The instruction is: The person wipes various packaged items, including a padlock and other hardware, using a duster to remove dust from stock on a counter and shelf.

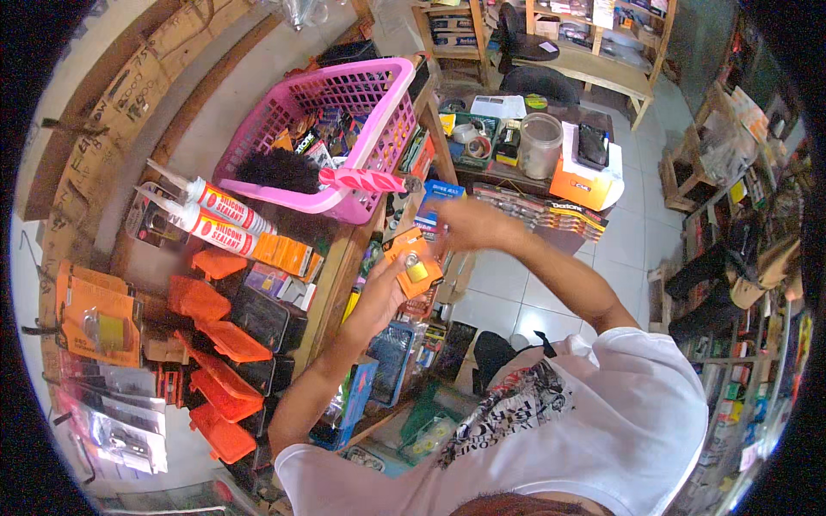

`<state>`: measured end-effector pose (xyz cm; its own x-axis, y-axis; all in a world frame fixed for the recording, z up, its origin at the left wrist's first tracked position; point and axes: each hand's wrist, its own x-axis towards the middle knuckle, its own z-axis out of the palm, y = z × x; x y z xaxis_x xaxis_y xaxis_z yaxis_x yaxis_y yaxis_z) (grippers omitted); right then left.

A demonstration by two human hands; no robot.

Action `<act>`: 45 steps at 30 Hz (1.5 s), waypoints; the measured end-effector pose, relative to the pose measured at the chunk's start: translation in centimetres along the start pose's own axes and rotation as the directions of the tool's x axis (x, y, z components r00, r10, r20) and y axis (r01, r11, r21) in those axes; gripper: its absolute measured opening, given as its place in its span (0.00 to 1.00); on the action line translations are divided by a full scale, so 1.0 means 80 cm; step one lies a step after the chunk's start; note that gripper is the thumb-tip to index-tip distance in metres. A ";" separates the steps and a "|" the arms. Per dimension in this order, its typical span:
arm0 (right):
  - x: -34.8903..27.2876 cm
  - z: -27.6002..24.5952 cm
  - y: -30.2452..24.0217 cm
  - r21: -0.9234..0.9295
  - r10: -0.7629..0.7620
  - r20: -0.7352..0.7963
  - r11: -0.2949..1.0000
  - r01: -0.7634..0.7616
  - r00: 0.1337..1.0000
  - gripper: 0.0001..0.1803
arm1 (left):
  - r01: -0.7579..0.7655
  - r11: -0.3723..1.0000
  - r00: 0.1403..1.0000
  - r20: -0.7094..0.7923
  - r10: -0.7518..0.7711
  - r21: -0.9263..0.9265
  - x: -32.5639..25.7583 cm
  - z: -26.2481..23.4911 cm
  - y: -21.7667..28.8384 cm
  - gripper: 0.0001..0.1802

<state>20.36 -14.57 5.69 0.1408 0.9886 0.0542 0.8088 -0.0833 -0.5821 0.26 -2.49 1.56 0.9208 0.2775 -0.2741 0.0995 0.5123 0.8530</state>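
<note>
My left hand (pixel 385 292) grips an orange card-backed pack with a brass padlock (pixel 416 268) showing on its front. The thumb and fingers hold the card by its near left edge, in front of my chest. Just beyond it is my right hand (pixel 471 225), back of the hand upward and smeared by motion. Its fingers are close to the card's right edge; whether they touch it or hold anything I cannot make out. Behind the right hand stands a blue box (pixel 442 194). A pink-handled black duster (pixel 363 179) lies across the rim of a pink plastic basket (pixel 323 205).
White sealant tubes (pixel 225 232) and small orange boxes (pixel 284 255) lie left of my left hand. Orange-lidded bins (pixel 228 391) line the left shelf. A dark table (pixel 594 120) holds a clear jar (pixel 540 144). Stocked shelving (pixel 740 378) runs along the right.
</note>
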 end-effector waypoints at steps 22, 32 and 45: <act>-0.015 -0.050 -0.102 0.642 -0.158 -0.100 0.744 0.185 0.982 0.26 | -0.066 0.966 0.997 0.028 0.075 -0.249 -0.011 -0.005 0.019 0.26; -0.117 0.046 -0.020 0.808 0.174 0.175 0.537 -0.242 0.969 0.19 | -0.023 0.896 0.998 0.047 0.049 -0.443 -0.005 -0.017 0.016 0.39; -0.171 0.095 -0.002 0.838 0.198 0.260 0.440 -0.322 0.945 0.15 | -0.080 0.845 0.989 0.065 0.135 -0.528 -0.012 0.001 0.011 0.35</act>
<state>13.97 -27.14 -1.17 0.1448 0.9506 -0.2746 -0.1684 -0.2498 -0.9535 -0.51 -2.36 2.64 0.9484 0.2905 -0.1273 -0.1892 0.8401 0.5083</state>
